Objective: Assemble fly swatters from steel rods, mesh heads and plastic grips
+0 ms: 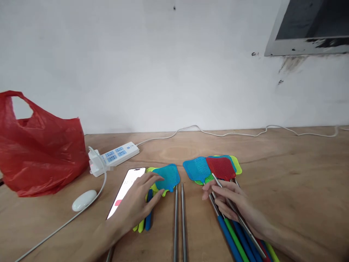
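My left hand is over a small stack of fly swatter heads. Its thumb and fingers are apart, near a blue swatter head lying on a yellow-green one. Short blue and yellow-green handles show below this hand. My right hand is closed round a thin metal rod, held slanted. Beneath it lies a pile of fly swatters with red, blue and green heads, metal shafts and coloured handles. Two loose metal rods lie side by side between my hands.
A lit phone lies partly under my left forearm. Behind it is a white power strip with a plugged-in charger and cable. A white rounded device and a red plastic bag are at left. The wall borders the wooden table.
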